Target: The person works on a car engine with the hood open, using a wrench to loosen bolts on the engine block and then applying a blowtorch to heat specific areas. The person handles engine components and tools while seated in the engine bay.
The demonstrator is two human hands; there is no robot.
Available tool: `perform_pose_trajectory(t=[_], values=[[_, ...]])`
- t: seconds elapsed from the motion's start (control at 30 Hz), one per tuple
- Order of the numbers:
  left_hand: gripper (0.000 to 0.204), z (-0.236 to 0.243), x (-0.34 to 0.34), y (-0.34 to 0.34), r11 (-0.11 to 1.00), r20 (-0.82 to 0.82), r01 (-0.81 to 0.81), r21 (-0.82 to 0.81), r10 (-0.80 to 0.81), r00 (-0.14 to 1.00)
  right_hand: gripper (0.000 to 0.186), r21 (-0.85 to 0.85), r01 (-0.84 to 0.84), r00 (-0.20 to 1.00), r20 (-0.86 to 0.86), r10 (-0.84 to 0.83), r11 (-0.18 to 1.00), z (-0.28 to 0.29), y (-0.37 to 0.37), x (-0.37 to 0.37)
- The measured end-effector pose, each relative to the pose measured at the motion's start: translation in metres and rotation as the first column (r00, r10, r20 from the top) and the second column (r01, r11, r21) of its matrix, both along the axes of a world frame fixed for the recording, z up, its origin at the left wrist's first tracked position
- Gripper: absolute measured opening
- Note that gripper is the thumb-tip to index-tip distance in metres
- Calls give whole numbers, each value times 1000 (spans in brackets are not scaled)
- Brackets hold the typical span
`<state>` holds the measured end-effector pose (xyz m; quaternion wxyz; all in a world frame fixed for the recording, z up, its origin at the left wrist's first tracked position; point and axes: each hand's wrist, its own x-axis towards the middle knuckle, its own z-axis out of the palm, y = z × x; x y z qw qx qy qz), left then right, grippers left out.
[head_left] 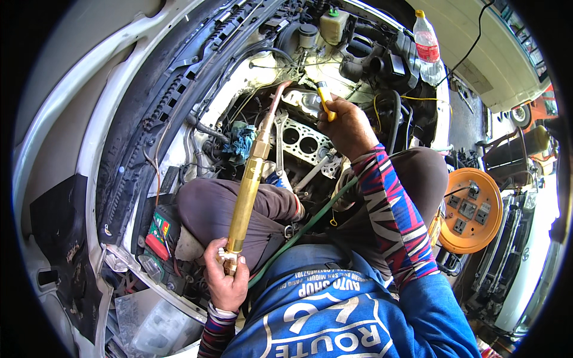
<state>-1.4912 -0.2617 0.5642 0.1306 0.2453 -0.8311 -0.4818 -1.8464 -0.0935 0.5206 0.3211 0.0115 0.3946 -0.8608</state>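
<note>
My left hand point(227, 283) grips the lower end of a brass gas torch point(245, 206), fingers at its white valve knob. The torch slants up and away over my left thigh, and its bent copper tip ends above the engine bay. In my right hand point(353, 128) a small yellow lighter point(325, 98) is pinched, its metal end up, to the right of the torch tip and apart from it. No flame shows. Below both hands' reach sits a bare engine block point(305, 142) with open cylinder bores. A wrench point(279, 140) stands beside it, partly behind the torch.
I sit inside the engine bay, legs folded. A green hose point(319, 213) crosses my lap. A blue rag point(240, 140) lies left of the block, a car battery point(158, 238) by my left knee. A plastic bottle point(427, 51) and an orange cable reel point(453, 231) are at right.
</note>
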Motion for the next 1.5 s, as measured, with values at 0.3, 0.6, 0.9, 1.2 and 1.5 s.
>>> perform_pose_trajectory(t=[0.3,0.6,0.9,1.2,1.5], values=[[51,9,-3,3,996,13,84,-26,-84,996,26,432,36,979,-198,55,901,4,-7,2],[48,10,-7,4,989,-29,64,-136,-69,997,40,617,371,777,-616,133,694,-29,-22,-16],[46,15,-5,6,994,12,46,-97,-46,999,83,815,423,736,-564,374,396,2,-45,-29],[46,14,-1,9,994,-3,-5,-111,5,1000,39,601,778,279,-592,756,184,-22,-40,-41],[46,11,-1,8,992,-19,0,-125,-3,1000,45,786,588,533,-554,639,191,-36,-37,-45]])
